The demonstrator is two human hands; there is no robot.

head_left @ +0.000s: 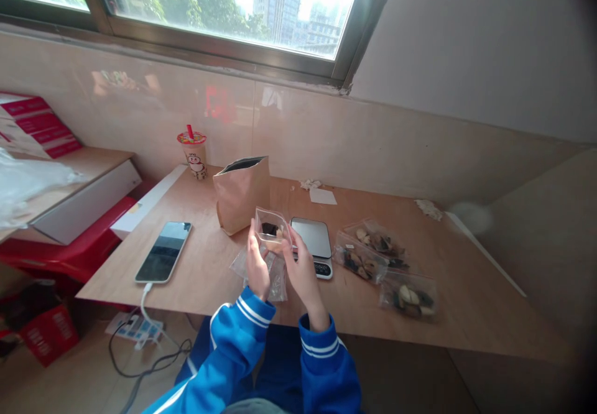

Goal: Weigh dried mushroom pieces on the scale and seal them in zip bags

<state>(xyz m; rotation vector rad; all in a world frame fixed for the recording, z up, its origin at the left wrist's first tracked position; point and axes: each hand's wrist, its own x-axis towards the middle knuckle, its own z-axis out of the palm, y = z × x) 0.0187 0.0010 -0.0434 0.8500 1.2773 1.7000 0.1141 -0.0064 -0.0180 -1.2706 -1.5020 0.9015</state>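
Between my two hands I hold up a small clear zip bag [272,220] with dark and pale dried pieces inside. My left hand [258,265] grips its left side, and my right hand [301,268] has the right side. Below my hands, flat empty clear bags [278,280] lie on the table. Just behind my right hand sits a kitchen scale [313,237] with a silver plate, partly covered by that hand. An upright brown paper pouch [242,195] stands open at the top, behind my left hand. To the right lie several filled clear bags [409,296] of similar dried pieces.
A phone [164,252] on a white cable lies at the left of the wooden table [466,277]. A drink cup [194,158] with a red straw stands near the wall. White paper [323,196] and crumpled tissue [428,209] lie toward the back. A power strip [135,328] is on the floor.
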